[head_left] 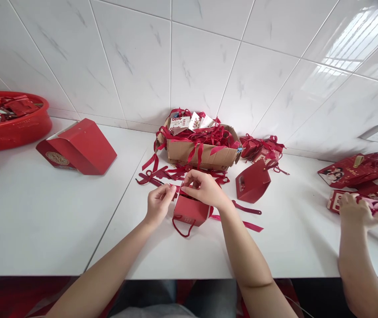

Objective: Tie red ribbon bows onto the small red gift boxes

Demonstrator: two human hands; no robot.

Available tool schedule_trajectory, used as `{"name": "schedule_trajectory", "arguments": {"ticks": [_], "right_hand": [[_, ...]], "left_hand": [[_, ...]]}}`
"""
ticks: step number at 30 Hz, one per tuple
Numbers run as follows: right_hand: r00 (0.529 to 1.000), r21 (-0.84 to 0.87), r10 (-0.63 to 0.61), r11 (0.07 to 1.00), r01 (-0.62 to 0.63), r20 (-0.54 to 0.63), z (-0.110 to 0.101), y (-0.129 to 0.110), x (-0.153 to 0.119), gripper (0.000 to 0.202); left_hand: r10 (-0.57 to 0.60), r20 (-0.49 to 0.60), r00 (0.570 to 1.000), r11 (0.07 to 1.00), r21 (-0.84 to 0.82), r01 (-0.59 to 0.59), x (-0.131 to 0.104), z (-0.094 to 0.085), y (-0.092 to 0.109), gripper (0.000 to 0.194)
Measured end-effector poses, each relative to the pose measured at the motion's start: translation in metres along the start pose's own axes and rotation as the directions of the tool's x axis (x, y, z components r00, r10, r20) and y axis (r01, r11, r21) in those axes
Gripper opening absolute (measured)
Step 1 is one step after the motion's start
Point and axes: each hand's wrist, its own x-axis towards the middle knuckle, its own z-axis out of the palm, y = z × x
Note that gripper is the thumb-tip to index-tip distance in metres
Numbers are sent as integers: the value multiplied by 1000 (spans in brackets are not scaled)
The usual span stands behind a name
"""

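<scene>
A small red gift box (192, 211) lies tilted on the white tabletop in front of me, its twisted cord handle (185, 234) hanging toward me. Over the box's far edge, my left hand (159, 203) pinches a red ribbon (174, 189) between thumb and fingertips. Just to the right, my right hand (204, 187) is closed in a pinch on the same ribbon, its wrist above the box. Part of the box's top is hidden by the fingers. A loose pink-red ribbon tail (253, 226) stretches out to the right.
Behind stands a cardboard box (198, 154) full of ribbons and tags. A folded red box (253, 181) sits right of it; a larger red box (92, 148) and a red basin (16, 132) stand left. At right, a co-worker's hands (359, 212) handle another red box.
</scene>
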Motion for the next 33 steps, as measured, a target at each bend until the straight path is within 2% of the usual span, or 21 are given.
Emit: {"name": "schedule_trajectory", "arguments": {"ticks": [4,8,11,13,15,17,20,22,26,29,31,33], "right_hand": [[1000,11,-7,1000,7,-13,3,0,1,5],[994,-2,-24,1000,23,-107,3,3,3,10],[999,118,-12,993,18,-50,-3,6,4,24],[999,238,-22,971,10,50,-10,8,3,32],[993,321,-29,947,-11,118,-17,11,2,37],[984,380,-45,925,-25,174,-25,16,0,39],[937,470,-169,883,5,307,-33,27,-1,48],[883,515,-270,857,38,384,-37,35,-2,60],[810,547,-380,833,89,447,-40,45,-2,78],[734,548,-462,824,147,498,-45,48,-2,95],[690,513,-488,836,194,534,-51,52,-2,104],[684,441,-460,870,219,566,-56,57,-2,109]], "left_hand": [[-97,88,991,994,-43,102,3,4,-4,54],[-152,143,978,980,-105,168,5,3,-5,46],[-219,157,963,942,-225,250,9,-2,-4,39],[-302,186,935,850,-390,353,14,-7,-2,39],[-379,220,899,709,-555,435,19,-13,-1,39],[-406,229,885,587,-676,444,24,-19,0,34],[-355,243,903,461,-794,395,29,-28,1,23],[-285,257,923,432,-826,363,30,-33,2,19],[-160,198,967,479,-841,251,33,-44,5,23],[-151,163,975,590,-776,221,36,-49,7,33],[-210,170,963,714,-645,270,36,-47,6,44],[-282,165,945,848,-417,326,34,-43,3,55]]}}
